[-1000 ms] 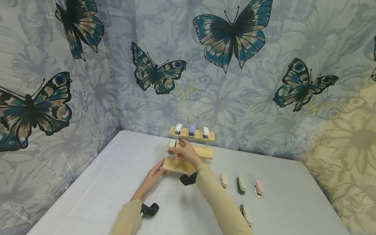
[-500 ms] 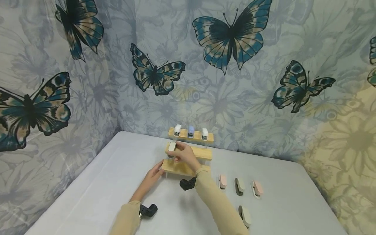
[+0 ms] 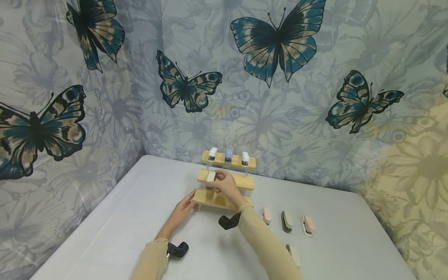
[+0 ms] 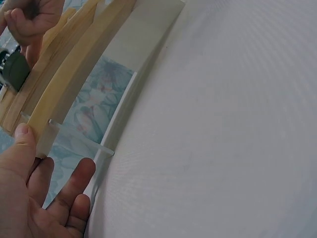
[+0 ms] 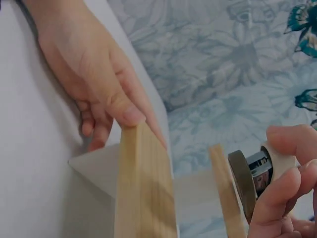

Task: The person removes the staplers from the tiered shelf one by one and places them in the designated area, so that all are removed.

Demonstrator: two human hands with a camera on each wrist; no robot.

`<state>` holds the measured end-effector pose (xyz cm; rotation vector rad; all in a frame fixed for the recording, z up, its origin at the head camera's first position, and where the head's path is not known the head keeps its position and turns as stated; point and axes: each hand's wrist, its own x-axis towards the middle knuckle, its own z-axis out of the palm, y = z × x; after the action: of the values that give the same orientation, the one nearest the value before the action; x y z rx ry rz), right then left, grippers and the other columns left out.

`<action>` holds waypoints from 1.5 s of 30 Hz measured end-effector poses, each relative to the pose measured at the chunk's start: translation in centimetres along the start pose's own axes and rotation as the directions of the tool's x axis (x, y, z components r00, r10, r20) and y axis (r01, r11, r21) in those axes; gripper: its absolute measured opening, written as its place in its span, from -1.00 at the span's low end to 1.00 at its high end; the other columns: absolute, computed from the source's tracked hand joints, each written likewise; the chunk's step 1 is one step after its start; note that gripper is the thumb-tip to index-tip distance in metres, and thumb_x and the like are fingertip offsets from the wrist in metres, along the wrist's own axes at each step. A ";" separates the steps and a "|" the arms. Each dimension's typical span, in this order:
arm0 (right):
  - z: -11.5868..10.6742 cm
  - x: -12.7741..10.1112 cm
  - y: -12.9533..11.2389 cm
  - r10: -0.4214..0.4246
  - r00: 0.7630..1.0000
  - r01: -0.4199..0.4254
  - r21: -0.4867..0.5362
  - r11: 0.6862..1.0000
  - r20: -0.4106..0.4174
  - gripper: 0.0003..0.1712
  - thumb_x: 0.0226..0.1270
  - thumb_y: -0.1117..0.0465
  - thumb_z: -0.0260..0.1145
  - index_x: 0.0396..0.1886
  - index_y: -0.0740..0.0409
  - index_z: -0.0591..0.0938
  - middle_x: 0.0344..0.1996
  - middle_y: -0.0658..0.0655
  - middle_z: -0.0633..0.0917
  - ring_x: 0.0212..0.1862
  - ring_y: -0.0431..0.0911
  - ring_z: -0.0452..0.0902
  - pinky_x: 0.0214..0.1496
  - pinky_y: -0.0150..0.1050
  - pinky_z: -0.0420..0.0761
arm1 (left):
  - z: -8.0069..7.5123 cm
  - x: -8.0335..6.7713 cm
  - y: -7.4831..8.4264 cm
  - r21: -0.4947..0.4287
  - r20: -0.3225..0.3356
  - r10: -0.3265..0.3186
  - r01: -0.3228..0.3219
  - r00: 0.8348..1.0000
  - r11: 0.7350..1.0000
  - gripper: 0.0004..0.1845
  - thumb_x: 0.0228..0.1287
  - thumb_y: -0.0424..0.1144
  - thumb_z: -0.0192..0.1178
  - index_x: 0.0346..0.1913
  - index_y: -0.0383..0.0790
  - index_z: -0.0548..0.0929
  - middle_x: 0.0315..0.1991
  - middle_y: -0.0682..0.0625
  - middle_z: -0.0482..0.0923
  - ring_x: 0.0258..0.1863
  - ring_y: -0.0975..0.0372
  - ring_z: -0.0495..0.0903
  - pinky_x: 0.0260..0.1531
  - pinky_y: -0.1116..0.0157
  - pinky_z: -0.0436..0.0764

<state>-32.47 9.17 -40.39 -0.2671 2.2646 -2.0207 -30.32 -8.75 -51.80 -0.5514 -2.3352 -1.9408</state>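
A three-tier wooden rack (image 3: 241,181) stands at the back of the grey table (image 3: 122,217). Its top shelf carries three small staplers: white (image 3: 212,154), blue (image 3: 228,155) and white (image 3: 245,158). My right hand (image 3: 217,180) pinches a beige mini stapler (image 3: 211,176) at the middle shelf; the right wrist view shows its dark base and metal (image 5: 252,177) between thumb and fingers (image 5: 280,191). My left hand (image 3: 190,199) rests against the rack's lower left corner, thumb (image 4: 25,138) on the end of the lowest shelf (image 4: 74,69), fingers loosely straight.
Loose staplers lie on the table right of the rack: pink (image 3: 266,215), olive (image 3: 287,221), pink (image 3: 308,225), and a beige one (image 3: 295,255) partly behind my right sleeve. A butterfly-print curtain (image 3: 280,97) hangs close behind the rack.
My right hand has shifted the beige stapler a little to the right and slightly down at the middle shelf. The left hand stays at the rack's corner.
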 end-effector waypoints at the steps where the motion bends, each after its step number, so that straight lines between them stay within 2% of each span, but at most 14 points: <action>1: -0.5 -0.4 0.0 -0.020 1.000 0.020 -0.007 1.000 0.001 -0.22 -0.35 0.16 0.38 -0.02 0.22 0.27 -0.06 0.20 0.33 -0.53 -0.23 0.36 -0.71 -0.39 0.44 | 0.0 0.1 0.0 -0.003 0.001 0.007 -0.007 1.000 1.000 -0.46 0.08 -0.04 -0.10 0.13 -0.14 0.12 0.12 0.02 0.02 0.07 0.21 0.02 -0.10 0.32 0.25; 5: -3.2 -2.4 0.0 -0.068 0.997 0.065 -0.084 0.994 -0.025 -0.27 -0.34 0.18 0.37 -0.04 0.15 0.30 -0.01 0.20 0.29 -0.54 -0.21 0.36 -0.78 -0.34 0.41 | 0.1 0.4 -0.1 0.013 -0.001 0.054 -0.054 0.999 0.998 -0.48 0.10 -0.05 -0.11 0.12 -0.14 0.13 0.12 -0.03 0.03 0.07 0.17 0.03 -0.11 0.28 0.27; 8: -5.3 -4.7 0.0 -0.042 0.997 0.036 -0.107 0.994 -0.060 -0.29 -0.36 0.23 0.38 -0.06 0.12 0.32 -0.01 0.18 0.29 -0.79 -0.16 0.25 -0.83 -0.32 0.37 | 0.2 0.3 -0.2 0.043 -0.006 0.115 -0.115 0.993 0.992 -0.52 0.12 -0.11 -0.12 0.12 -0.15 0.14 0.11 -0.06 0.05 0.06 0.16 0.05 -0.13 0.27 0.29; 11: -7.2 -7.4 0.4 -0.008 0.997 0.000 -0.097 0.995 -0.078 -0.28 -0.39 0.27 0.39 -0.07 0.09 0.33 -0.02 0.14 0.30 -0.84 -0.15 0.24 -0.86 -0.29 0.35 | 0.2 0.0 -0.2 0.063 -0.017 0.144 -0.143 0.989 0.988 -0.54 0.13 -0.14 -0.12 0.12 -0.16 0.15 0.10 -0.06 0.07 0.05 0.16 0.07 -0.13 0.25 0.29; 14: -9.1 -10.1 1.1 0.016 0.997 -0.023 -0.081 0.996 -0.079 -0.27 -0.39 0.29 0.38 -0.06 0.08 0.32 -0.03 0.09 0.32 -0.84 -0.13 0.24 -0.88 -0.25 0.33 | 0.1 -0.1 -0.1 0.067 -0.017 0.119 -0.117 0.993 0.991 -0.52 0.13 -0.12 -0.12 0.12 -0.16 0.14 0.11 -0.05 0.06 0.06 0.17 0.05 -0.10 0.23 0.25; 18: -12.0 -13.0 1.9 0.018 0.997 -0.023 -0.067 0.997 -0.078 -0.29 -0.29 0.30 0.34 -0.01 0.09 0.27 0.00 0.10 0.28 -0.83 -0.13 0.21 -0.87 -0.23 0.32 | -0.1 -0.3 -0.2 0.050 -0.028 0.054 -0.053 0.998 0.997 -0.49 0.10 -0.04 -0.12 0.12 -0.12 0.13 0.12 -0.03 0.04 0.06 0.19 0.04 -0.08 0.24 0.22; 20: -13.5 -14.1 2.2 0.018 0.996 -0.023 -0.063 0.998 -0.089 -0.30 -0.25 0.31 0.32 0.00 0.11 0.26 0.01 0.13 0.26 -0.83 -0.14 0.21 -0.86 -0.24 0.32 | -0.3 -0.5 -0.3 0.046 -0.040 0.044 -0.042 0.998 0.998 -0.49 0.09 -0.04 -0.11 0.12 -0.11 0.14 0.12 -0.02 0.05 0.06 0.19 0.05 -0.09 0.24 0.24; 24: -16.5 -16.7 2.7 0.065 0.990 -0.070 -0.034 0.997 -0.123 -0.35 -0.18 0.34 0.27 0.00 0.15 0.25 0.03 0.19 0.21 -0.83 -0.17 0.16 -0.86 -0.27 0.29 | -0.5 -0.6 -0.3 0.034 -0.021 0.038 -0.037 0.999 0.999 -0.50 0.11 -0.06 -0.12 0.12 -0.10 0.13 0.12 0.01 0.03 0.06 0.20 0.04 -0.08 0.26 0.22; 29: -19.5 -20.2 3.2 0.130 0.983 -0.137 -0.040 0.990 -0.132 -0.37 -0.11 0.38 0.20 0.03 0.24 0.19 0.03 0.26 0.18 -0.82 -0.22 0.13 -0.84 -0.26 0.31 | 0.1 -0.2 -0.1 0.006 -0.002 0.037 -0.037 0.999 0.999 -0.50 0.10 -0.05 -0.11 0.12 -0.10 0.13 0.12 0.00 0.02 0.07 0.23 0.03 -0.08 0.31 0.23; 34: -21.7 -23.0 4.0 0.268 0.952 -0.275 -0.027 0.961 -0.151 -0.36 -0.07 0.32 0.17 0.06 0.22 0.15 0.06 0.27 0.09 -0.78 -0.21 0.16 -0.76 -0.23 0.37 | 0.3 -0.1 -0.2 0.004 -0.003 0.021 -0.021 1.000 1.000 -0.49 0.09 -0.04 -0.11 0.12 -0.08 0.12 0.12 0.03 0.02 0.07 0.25 0.02 -0.09 0.33 0.25; 40: -23.6 -24.9 5.3 0.378 0.923 -0.379 0.006 0.926 -0.068 -0.34 0.03 0.25 0.10 0.11 0.27 0.04 0.10 0.40 -0.18 -0.74 -0.21 0.17 -0.69 -0.21 0.38 | 0.1 -0.2 -0.1 0.050 -0.033 0.048 -0.046 0.998 0.998 -0.50 0.09 -0.03 -0.11 0.12 -0.05 0.15 0.10 0.07 0.07 0.04 0.25 0.10 -0.12 0.31 0.29; 42: -24.0 -25.1 5.8 0.414 0.908 -0.415 -0.001 0.910 -0.063 -0.33 0.02 0.23 0.11 0.11 0.28 0.04 0.09 0.42 -0.19 -0.74 -0.21 0.18 -0.67 -0.22 0.40 | 0.1 -0.1 0.0 0.050 -0.036 0.047 -0.045 0.998 0.998 -0.51 0.09 -0.03 -0.11 0.11 -0.03 0.16 0.10 0.09 0.08 0.03 0.26 0.12 -0.13 0.34 0.30; 45: -24.4 -25.5 6.7 0.469 0.880 -0.472 -0.027 0.881 -0.080 -0.29 -0.01 0.20 0.15 0.11 0.30 0.04 0.08 0.42 -0.07 -0.74 -0.20 0.21 -0.66 -0.22 0.42 | 0.1 -0.1 0.0 0.041 -0.031 0.039 -0.038 0.999 0.998 -0.52 0.09 -0.03 -0.10 0.11 0.00 0.16 0.10 0.10 0.07 0.02 0.27 0.13 -0.14 0.36 0.31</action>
<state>-12.46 38.57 -45.29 0.3337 2.1430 -1.7442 -30.21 -8.69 -51.88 -0.5542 -2.3211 -1.8677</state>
